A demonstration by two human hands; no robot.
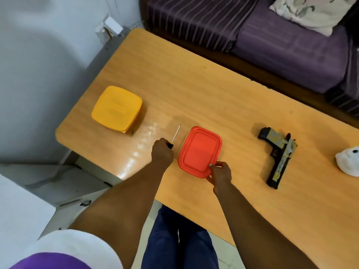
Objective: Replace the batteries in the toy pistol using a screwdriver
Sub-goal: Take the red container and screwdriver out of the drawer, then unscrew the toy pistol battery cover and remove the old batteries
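Note:
The toy pistol (277, 156), black with a worn camouflage slide, lies flat on the wooden table (204, 90) at the right, apart from both hands. My left hand (162, 153) is closed around the handle of a screwdriver (175, 133), whose thin metal shaft points away from me. Just right of it sits a red lidded box (199, 150). My right hand (220, 175) pinches the near right corner of that box's lid. No batteries are visible.
A yellow lidded box (117, 108) stands at the table's left end. A white object (348, 162) lies at the right edge of view. A purple sofa (272, 35) runs along the table's far side. My knees (174, 239) are under the near edge.

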